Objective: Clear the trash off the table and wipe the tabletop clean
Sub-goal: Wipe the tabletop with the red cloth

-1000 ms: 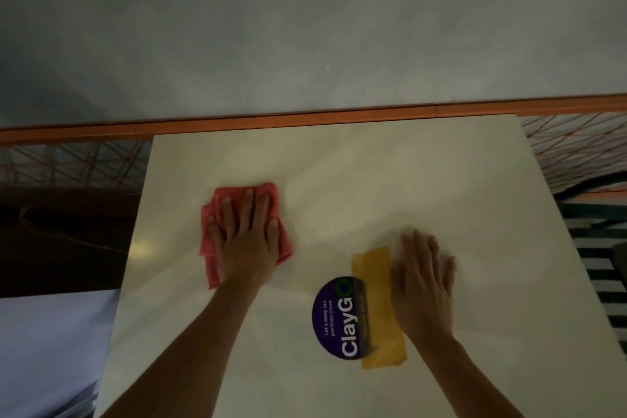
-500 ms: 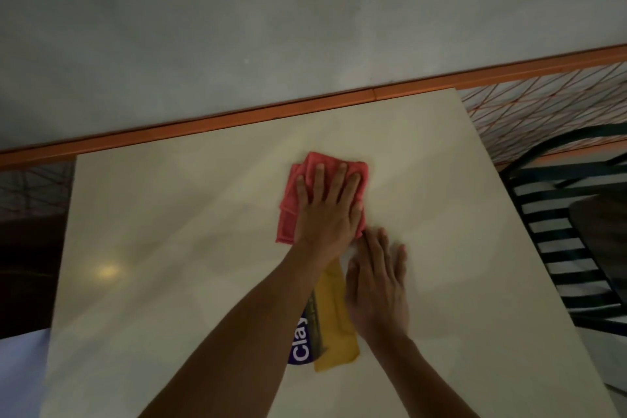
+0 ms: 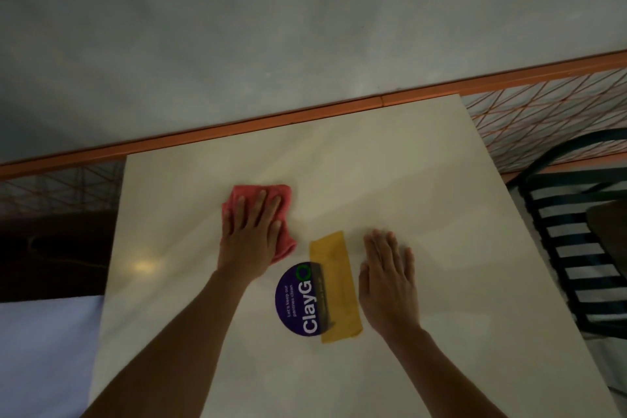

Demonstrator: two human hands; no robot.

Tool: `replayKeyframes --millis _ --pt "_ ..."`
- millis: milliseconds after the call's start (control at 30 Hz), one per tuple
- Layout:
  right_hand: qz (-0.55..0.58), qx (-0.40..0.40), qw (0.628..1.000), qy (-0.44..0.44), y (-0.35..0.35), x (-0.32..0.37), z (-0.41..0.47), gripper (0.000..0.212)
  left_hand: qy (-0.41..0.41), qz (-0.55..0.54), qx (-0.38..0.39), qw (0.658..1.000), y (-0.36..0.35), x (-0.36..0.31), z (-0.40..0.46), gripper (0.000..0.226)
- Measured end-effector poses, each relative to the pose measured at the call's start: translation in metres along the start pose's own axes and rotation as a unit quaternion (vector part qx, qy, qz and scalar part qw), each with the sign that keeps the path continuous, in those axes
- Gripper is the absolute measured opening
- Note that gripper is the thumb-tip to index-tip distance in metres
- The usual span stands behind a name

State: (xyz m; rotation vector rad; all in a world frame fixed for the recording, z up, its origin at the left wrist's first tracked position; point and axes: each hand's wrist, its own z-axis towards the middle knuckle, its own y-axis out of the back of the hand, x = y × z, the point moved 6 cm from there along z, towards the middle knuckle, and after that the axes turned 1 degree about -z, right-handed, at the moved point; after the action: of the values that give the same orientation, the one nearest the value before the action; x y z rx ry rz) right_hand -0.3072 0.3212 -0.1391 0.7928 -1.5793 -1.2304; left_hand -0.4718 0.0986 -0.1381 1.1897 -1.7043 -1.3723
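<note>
Left hand (image 3: 252,234) lies flat, palm down, on a folded red cloth (image 3: 283,246), its fingers straight and slightly spread, pressing the cloth against the pale counter (image 3: 424,214) rather than gripping it. The cloth sits toward the middle of the counter, a little left of center, with its edges showing past the fingertips and along the right side of the palm. The right hand (image 3: 388,285) also rests flat on the counter, fingers straight and close together, holding nothing; it lies just beside the right edge of a yellow strip (image 3: 334,282), and whether it touches the strip cannot be told. The yellow strip lies lengthwise on the surface and overlaps the right part of a round purple sticker (image 3: 297,300) printed with "ClayGo" in white letters. The sticker and strip lie between the two forearms, just nearer than the cloth. An orange rail (image 3: 237,127) runs along the far edge of the counter, with a grey floor beyond it. A dark chair with striped slats (image 3: 576,248) stands off the counter's right side.
</note>
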Motion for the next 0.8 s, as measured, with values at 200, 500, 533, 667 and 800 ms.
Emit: replayKeyframes --millis 200,500,533,667,800 --pt "-0.007 0.015 1.000 0.005 0.001 0.003 -0.053 0.054 0.022 -0.035 -0.009 0.999 -0.030 -0.022 -0.097 0.061" --pt "-0.005 0.067 0.998 0.021 0.015 0.030 -0.135 0.052 -0.022 -0.067 -0.014 0.997 -0.054 -0.075 -0.247 0.062" --pt "-0.005 0.064 0.998 0.029 0.017 0.036 -0.145 0.051 -0.021 -0.075 -0.016 0.997 -0.057 -0.079 -0.263 0.064" --pt "0.004 0.090 0.995 0.034 0.023 0.057 -0.171 0.047 -0.038 -0.079 0.037 0.995 -0.063 -0.090 -0.304 0.066" --pt "0.065 0.142 0.988 0.008 0.022 0.074 -0.204 0.044 0.004 -0.124 0.058 0.991 -0.038 -0.069 -0.304 0.053"
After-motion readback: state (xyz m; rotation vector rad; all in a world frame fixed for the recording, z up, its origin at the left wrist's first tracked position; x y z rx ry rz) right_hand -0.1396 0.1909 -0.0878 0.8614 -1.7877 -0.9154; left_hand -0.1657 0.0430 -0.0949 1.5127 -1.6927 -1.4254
